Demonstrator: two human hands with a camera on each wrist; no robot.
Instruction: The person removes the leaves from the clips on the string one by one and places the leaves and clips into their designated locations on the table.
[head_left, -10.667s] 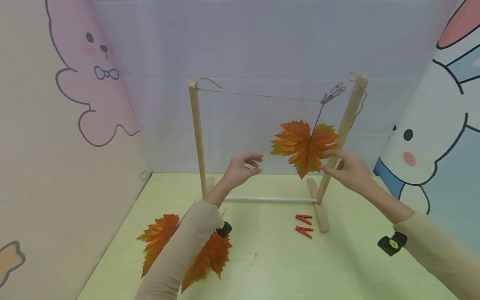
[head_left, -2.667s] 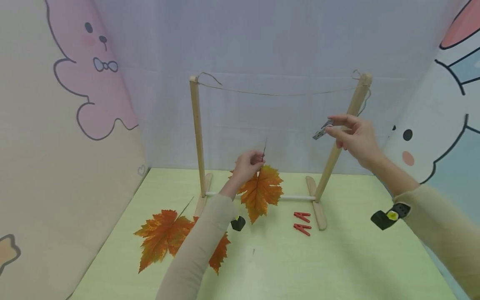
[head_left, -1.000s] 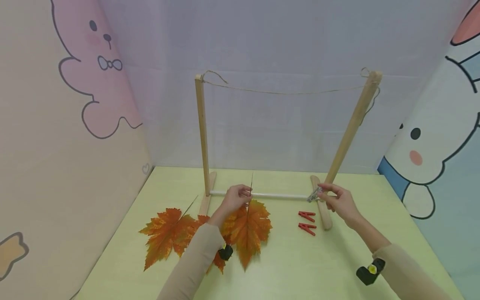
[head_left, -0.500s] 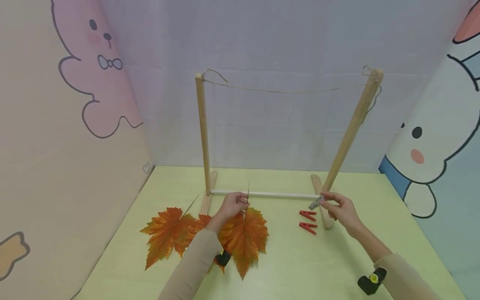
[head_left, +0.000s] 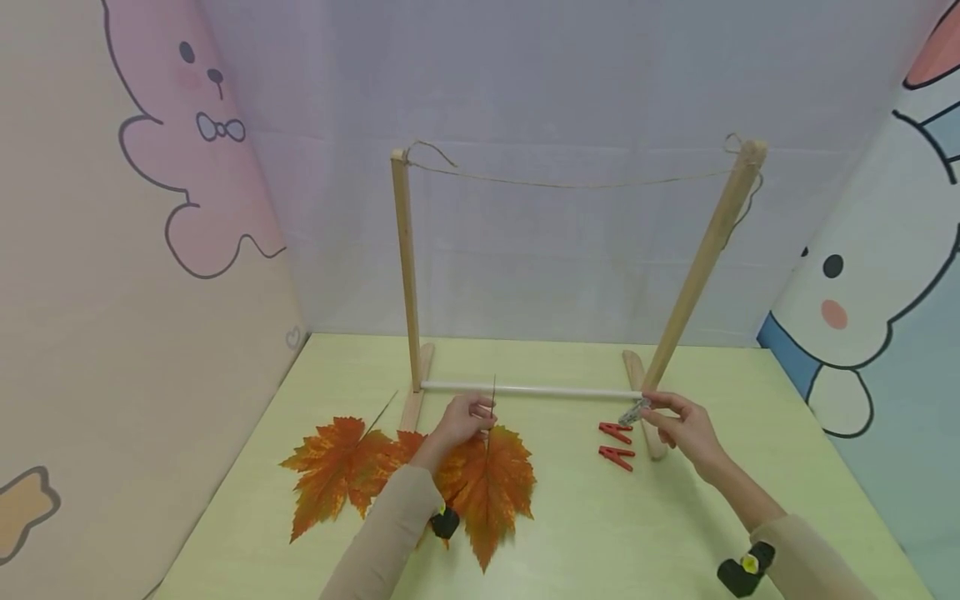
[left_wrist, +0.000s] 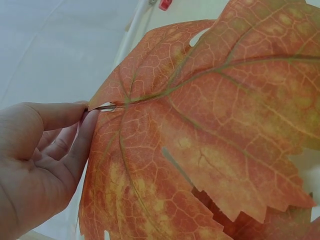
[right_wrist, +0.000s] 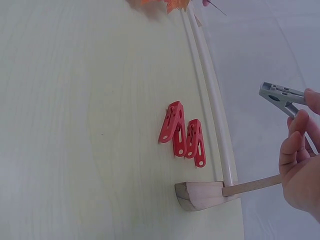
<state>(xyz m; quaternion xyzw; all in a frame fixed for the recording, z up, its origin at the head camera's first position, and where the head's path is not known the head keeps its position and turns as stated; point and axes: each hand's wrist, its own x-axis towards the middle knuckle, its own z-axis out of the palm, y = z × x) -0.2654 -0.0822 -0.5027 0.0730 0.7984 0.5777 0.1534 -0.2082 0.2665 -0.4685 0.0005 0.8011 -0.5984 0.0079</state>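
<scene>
My left hand pinches the stem of an orange maple leaf between thumb and fingertips. The leaf's blade hangs down over the table in front of the frame and fills much of the left wrist view. Between the thumb and fingers of my right hand is a grey clothespin, its nose pointing left. Just below and left of that hand lie two red clothespins on the table. Two more maple leaves lie at the left, one partly hidden behind my left forearm.
A wooden frame stands at the back of the table: a left post, a leaning right post, a white bottom rod and a slack string between the post tops. Printed cartoon walls flank the table.
The leaf, clipped to the string at first, is off it and in my left hand. The grey clothespin came away in my right hand. Both hands have since lowered toward the table.
</scene>
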